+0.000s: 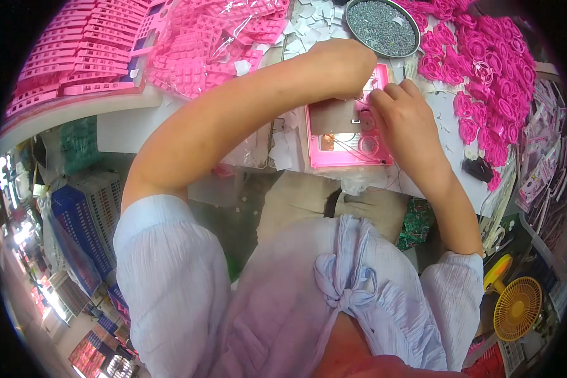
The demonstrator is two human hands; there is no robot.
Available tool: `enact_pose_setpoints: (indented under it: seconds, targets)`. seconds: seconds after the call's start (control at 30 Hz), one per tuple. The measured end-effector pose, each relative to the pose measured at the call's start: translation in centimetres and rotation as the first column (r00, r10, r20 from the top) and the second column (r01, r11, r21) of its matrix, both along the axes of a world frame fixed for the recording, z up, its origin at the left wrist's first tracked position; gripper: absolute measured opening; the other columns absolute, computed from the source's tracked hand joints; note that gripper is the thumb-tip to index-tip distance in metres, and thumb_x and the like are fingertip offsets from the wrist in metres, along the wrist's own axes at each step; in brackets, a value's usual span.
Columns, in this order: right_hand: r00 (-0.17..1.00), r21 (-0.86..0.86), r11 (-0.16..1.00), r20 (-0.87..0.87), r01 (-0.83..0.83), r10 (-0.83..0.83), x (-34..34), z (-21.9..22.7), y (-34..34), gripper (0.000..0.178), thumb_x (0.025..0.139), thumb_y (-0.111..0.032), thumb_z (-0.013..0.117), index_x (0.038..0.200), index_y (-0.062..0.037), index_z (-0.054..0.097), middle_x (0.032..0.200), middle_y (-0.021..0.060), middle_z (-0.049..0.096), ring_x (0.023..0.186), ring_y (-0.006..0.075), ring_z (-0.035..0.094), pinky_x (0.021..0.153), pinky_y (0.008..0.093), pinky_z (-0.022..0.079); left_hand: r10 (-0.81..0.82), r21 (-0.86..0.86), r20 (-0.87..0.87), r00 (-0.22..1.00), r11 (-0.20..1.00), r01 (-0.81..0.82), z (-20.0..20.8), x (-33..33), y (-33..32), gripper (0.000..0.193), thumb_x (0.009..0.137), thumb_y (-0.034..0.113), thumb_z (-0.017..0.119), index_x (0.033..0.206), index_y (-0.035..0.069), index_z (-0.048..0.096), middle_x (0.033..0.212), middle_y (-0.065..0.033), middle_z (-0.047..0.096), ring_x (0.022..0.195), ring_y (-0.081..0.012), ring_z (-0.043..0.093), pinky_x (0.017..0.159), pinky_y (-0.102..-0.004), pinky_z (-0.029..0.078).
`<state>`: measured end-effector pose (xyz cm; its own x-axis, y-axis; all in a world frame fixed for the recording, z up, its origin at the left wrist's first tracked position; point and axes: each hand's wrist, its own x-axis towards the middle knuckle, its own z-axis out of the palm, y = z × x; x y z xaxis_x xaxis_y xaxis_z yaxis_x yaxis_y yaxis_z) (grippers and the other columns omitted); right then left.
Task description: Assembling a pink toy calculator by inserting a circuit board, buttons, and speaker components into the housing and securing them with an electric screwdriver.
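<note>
A pink plastic casing (314,143) lies on the worktable in front of me, with a flat grey-brown plate (331,117) across its middle. Thin dark wires run near a small round part (367,123) and over a ring in its lower right corner. My left hand (346,66) bends over the casing's far end, its fingers hidden behind the hand and wrist. At the casing's right side is my right hand (404,113), its fingers curled and pressed together beside the round part. Whatever those fingertips hold is too hidden to make out.
A round tray (413,49) of small metal screws sits beyond the casing. Pink slotted parts (85,57) are stacked at far left, beside bagged pink parts (201,57). Pink ring-shaped parts (494,82) pile up at right. A yellow fan (518,309) stands lower right.
</note>
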<state>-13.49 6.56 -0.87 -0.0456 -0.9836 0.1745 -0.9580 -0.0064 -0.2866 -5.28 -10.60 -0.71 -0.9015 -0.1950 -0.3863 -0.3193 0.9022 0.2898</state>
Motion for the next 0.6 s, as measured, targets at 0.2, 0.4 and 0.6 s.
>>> enact_pose_setpoints:
  seconds: [0.2, 0.4, 0.6]
  targets:
    - [0.958, -0.055, 0.999, 0.285, -0.003, 0.018, -1.1, -1.4, -0.6, 0.019, 0.079, -0.007, 0.073, 0.095, -0.0049, 0.064, 0.093, 0.0106, 0.065, 0.096, 0.0336, 0.058, 0.080, 0.0408, 0.050, 0.089, 0.177, 0.001, 0.996, 0.980, -0.088, 0.9, 0.7, -1.0, 0.019, 0.077, 0.018, 0.078, 0.087, 0.003, 0.075, 0.085, -0.0176, 0.073, 0.083, -0.0324, 0.072, 0.076, -0.0417, 0.056]
    - [0.976, -0.232, 0.972, 0.217, 0.026, 0.026, -1.0, -2.9, -1.7, 0.013, 0.082, -0.007, 0.076, 0.092, -0.0032, 0.068, 0.100, 0.0074, 0.066, 0.097, 0.0301, 0.056, 0.084, 0.0403, 0.049, 0.127, 0.133, -0.047, 0.991, 0.984, -0.120, -0.1, 0.7, -0.7, 0.017, 0.077, 0.016, 0.076, 0.088, 0.003, 0.074, 0.083, -0.0151, 0.074, 0.080, -0.0312, 0.071, 0.074, -0.0410, 0.056]
    - [0.966, -0.133, 0.966, 0.106, -0.222, 0.236, -2.9, -1.5, -1.6, 0.016, 0.074, -0.007, 0.078, 0.089, -0.0078, 0.072, 0.098, 0.0037, 0.065, 0.096, 0.0292, 0.057, 0.082, 0.0401, 0.051, 0.087, 0.241, -0.131, 0.988, 0.969, -0.053, -0.1, 2.1, -1.0, 0.016, 0.080, 0.017, 0.071, 0.086, 0.002, 0.072, 0.083, -0.0164, 0.072, 0.081, -0.0334, 0.070, 0.074, -0.0426, 0.055]
